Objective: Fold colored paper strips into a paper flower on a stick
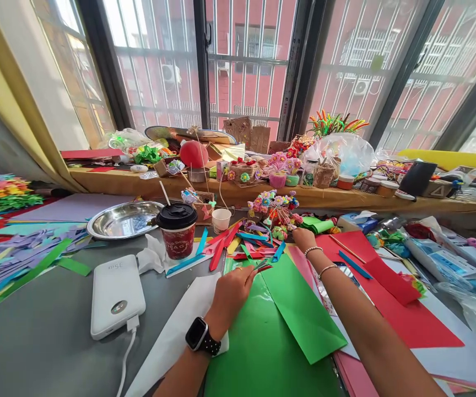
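Observation:
My left hand (233, 295), with a watch on the wrist, is closed over the green paper. Between its thumb and fingers it pinches a few thin paper strips (264, 268), partly reddish. My right hand (304, 240) reaches farther back, its fingers curled; what they grip, if anything, is hidden. It is nearest to a bunch of colourful small flowers (277, 205) and a rolled green paper (317, 224). A green paper sheet (299, 303) lies slantwise between my arms. Behind my left hand lie loose red, blue and yellow paper strips (220, 246).
A lidded drink cup (177, 234) with a straw stands left of the strips, near a metal tray (124, 219) and a white paper cup (221, 219). A white power bank (118, 298) with a cable lies front left. Red paper (403, 309) covers the right. Crafts crowd the windowsill (238, 190).

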`<action>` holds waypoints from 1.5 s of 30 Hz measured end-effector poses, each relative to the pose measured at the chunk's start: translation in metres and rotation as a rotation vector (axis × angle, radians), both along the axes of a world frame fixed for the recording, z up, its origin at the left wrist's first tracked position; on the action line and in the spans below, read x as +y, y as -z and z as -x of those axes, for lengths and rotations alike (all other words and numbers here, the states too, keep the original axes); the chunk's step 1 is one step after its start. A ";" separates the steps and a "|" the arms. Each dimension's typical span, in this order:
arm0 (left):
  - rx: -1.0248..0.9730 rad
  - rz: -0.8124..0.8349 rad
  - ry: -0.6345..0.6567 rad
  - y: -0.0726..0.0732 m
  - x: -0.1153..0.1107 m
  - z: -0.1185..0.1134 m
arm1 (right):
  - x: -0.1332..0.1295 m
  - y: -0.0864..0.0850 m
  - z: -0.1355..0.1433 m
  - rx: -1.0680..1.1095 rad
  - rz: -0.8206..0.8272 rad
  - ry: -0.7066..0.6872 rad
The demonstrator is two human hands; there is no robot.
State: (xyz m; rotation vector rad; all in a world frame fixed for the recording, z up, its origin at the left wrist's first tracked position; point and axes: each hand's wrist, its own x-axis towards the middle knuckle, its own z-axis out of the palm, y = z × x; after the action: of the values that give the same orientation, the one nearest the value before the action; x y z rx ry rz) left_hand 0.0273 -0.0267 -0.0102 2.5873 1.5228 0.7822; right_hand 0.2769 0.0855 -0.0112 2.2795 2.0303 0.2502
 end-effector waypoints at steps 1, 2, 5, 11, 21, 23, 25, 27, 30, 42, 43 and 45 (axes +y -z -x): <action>-0.004 -0.002 0.004 0.001 0.000 0.000 | 0.002 0.001 0.000 -0.013 0.003 0.007; -0.012 -0.004 0.006 0.001 0.000 -0.001 | 0.003 0.002 -0.001 -0.026 0.003 0.012; -0.047 -0.010 0.011 0.004 -0.001 -0.001 | 0.006 0.002 -0.003 -0.065 -0.013 0.012; -0.066 -0.001 0.026 0.007 -0.001 -0.001 | 0.009 0.002 -0.002 -0.118 -0.066 -0.060; -0.045 0.023 0.013 0.005 -0.002 -0.002 | 0.007 0.004 -0.008 -0.144 -0.065 -0.134; -0.032 0.031 0.014 0.003 -0.003 -0.002 | 0.007 0.004 -0.009 -0.141 -0.056 -0.144; -0.028 0.037 0.014 0.002 -0.003 -0.002 | 0.008 0.004 -0.010 -0.140 -0.045 -0.140; -0.032 0.044 0.018 0.001 -0.003 -0.002 | 0.010 0.003 -0.008 -0.140 -0.035 -0.130; -0.046 0.054 0.026 0.000 -0.003 -0.002 | 0.014 0.003 -0.005 -0.140 -0.024 -0.120; -0.082 0.063 0.018 0.002 -0.002 -0.002 | 0.014 -0.005 -0.011 -0.105 0.082 -0.151; -0.082 0.064 0.015 0.002 -0.002 -0.002 | 0.013 -0.006 -0.012 -0.101 0.084 -0.163; -0.075 0.063 0.015 0.002 -0.002 -0.002 | 0.011 -0.008 -0.012 -0.092 0.086 -0.187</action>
State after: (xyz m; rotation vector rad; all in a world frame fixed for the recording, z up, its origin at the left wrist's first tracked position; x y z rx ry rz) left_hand 0.0290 -0.0284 -0.0125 2.4916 1.4816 0.8064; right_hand 0.2893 0.0964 -0.0028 1.9930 2.1632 0.2688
